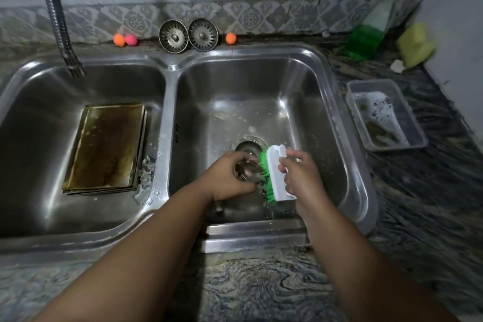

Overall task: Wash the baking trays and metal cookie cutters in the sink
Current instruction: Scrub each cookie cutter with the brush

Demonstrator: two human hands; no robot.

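Scrubbing underway: left hand curls fingers round a cutter, right hand grips brush touching it; trays, beyond the left fingers, look unwashed.

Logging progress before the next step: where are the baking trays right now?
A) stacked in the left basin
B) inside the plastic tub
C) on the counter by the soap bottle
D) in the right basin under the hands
A: the baking trays lie stacked on the floor of the left basin, while the left hand holds a cookie cutter and the right hand a brush over the right basin.
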